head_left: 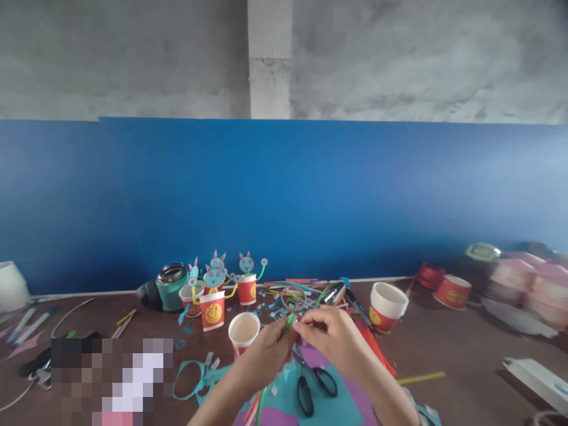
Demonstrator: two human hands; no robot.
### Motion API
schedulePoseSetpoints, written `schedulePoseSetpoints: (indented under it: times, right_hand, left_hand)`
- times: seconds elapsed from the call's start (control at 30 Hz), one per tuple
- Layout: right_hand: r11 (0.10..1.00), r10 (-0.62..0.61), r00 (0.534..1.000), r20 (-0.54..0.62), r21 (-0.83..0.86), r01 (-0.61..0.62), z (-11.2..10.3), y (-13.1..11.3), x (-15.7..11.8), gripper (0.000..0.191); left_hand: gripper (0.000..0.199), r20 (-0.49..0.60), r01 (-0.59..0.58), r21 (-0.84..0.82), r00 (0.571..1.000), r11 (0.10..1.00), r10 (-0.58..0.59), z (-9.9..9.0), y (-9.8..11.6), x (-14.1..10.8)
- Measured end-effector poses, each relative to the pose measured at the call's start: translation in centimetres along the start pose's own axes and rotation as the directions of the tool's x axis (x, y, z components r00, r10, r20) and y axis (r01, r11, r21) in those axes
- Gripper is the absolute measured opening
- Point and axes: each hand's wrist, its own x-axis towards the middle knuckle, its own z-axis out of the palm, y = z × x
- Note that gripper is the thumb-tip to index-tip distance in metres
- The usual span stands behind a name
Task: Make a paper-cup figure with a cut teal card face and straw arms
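My left hand (pixel 273 349) is closed round a green pipe cleaner (pixel 289 323), whose tip shows above the fingers. Beside that tip, my right hand (pixel 331 330) makes a pinch; what sits between its fingertips is too small to make out. Green and red strips (pixel 260 402) hang below the left hand. Under both hands lie black-handled scissors (pixel 305 395) on blue paper (pixel 337 408). A red and white paper cup (pixel 244 331) stands just left of the left hand, partly hidden by it.
Paper cups with blue cat-like faces and bent arms (pixel 213 310) stand at the left, near a teal flask (pixel 172 290). Stacked cups (pixel 387 305) are at the right. A tape roll (pixel 293 299) lies among paper scraps behind the hands. A blue partition (pixel 284 195) rises behind the table.
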Motion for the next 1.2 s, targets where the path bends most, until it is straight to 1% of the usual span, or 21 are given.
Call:
schedulePoseSetpoints:
  times: [0.07, 0.13, 0.33, 0.43, 0.5, 0.63, 0.8, 0.87, 0.93, 0.97, 1.03, 1.1, 1.2]
  right_hand:
    - [1.000, -0.003, 1.000, -0.005, -0.006, 0.003, 0.2, 0.2, 0.1, 0.029]
    - [1.000, -0.005, 1.000, -0.015, -0.023, 0.005, 0.4, 0.5, 0.1, 0.030]
    - [0.998, 0.022, 0.999, -0.048, -0.064, -0.025, 0.9, 1.2, 0.3, 0.035]
    - [0.998, 0.012, 0.998, -0.065, -0.062, -0.016, 1.0, 1.1, 0.3, 0.035]
    - [0.999, 0.012, 0.997, -0.073, -0.050, -0.016, 0.9, 1.0, 0.2, 0.035]
    - [0.999, 0.032, 0.998, -0.047, -0.021, -0.033, 0.7, 0.9, 0.1, 0.035]
    - [1.000, -0.003, 0.999, -0.033, 0.020, 0.003, 0.4, 1.0, 0.0, 0.033]
    - [0.999, -0.006, 1.000, 0.003, 0.053, 0.006, 0.3, 1.0, -0.1, 0.033]
    - [0.996, -0.006, 0.999, 0.047, 0.086, 0.002, 0.2, 0.9, -0.1, 0.034]
    - [0.995, -0.005, 0.998, 0.062, 0.100, -0.001, 0.2, 0.8, -0.1, 0.033]
    - [0.993, -0.001, 0.998, 0.066, 0.117, -0.007, 0.1, 0.8, -0.2, 0.030]
    - [0.992, -0.003, 0.999, 0.054, 0.129, -0.004, 0.2, 0.7, -0.2, 0.025]
    - [0.988, -0.022, 0.999, 0.050, 0.154, 0.014, 0.2, 0.5, -0.4, 0.023]
  left_hand:
    - [0.031, -0.013, -0.068, 0.062, 0.998, 0.996, 0.069, 0.0, 0.2, -0.1]
    - [0.027, -0.027, -0.111, 0.108, 0.993, 0.988, 0.115, 0.0, 0.3, -0.1]
    - [0.020, -0.082, -0.182, 0.222, 0.975, 0.958, 0.204, 0.4, -0.1, 0.0]
    - [0.021, -0.087, -0.168, 0.253, 0.977, 0.953, 0.195, 0.4, 0.0, -0.1]
    - [0.021, -0.089, -0.166, 0.246, 0.977, 0.955, 0.193, 0.4, 0.1, -0.2]
    - [0.021, -0.067, -0.183, 0.218, 0.977, 0.959, 0.201, 0.4, 0.3, -0.2]
    - [0.021, -0.059, -0.110, 0.209, 0.990, 0.972, 0.125, 0.3, 0.5, -0.5]
    - [0.019, -0.035, -0.106, 0.151, 0.993, 0.983, 0.112, 0.2, 0.7, -0.8]
    - [0.018, -0.006, -0.106, 0.051, 0.994, 0.993, 0.107, 0.1, 0.9, -1.0]
    - [0.020, -0.012, -0.107, 0.005, 0.994, 0.994, 0.107, 0.1, 1.0, -1.1]
    - [0.025, -0.059, -0.115, -0.044, 0.992, 0.992, 0.112, 0.1, 1.3, -1.2]
    - [0.030, -0.111, -0.123, -0.042, 0.987, 0.992, 0.118, 0.1, 1.4, -1.2]
    - [0.034, -0.150, -0.138, -0.001, 0.979, 0.990, 0.137, 0.2, 1.2, -0.9]
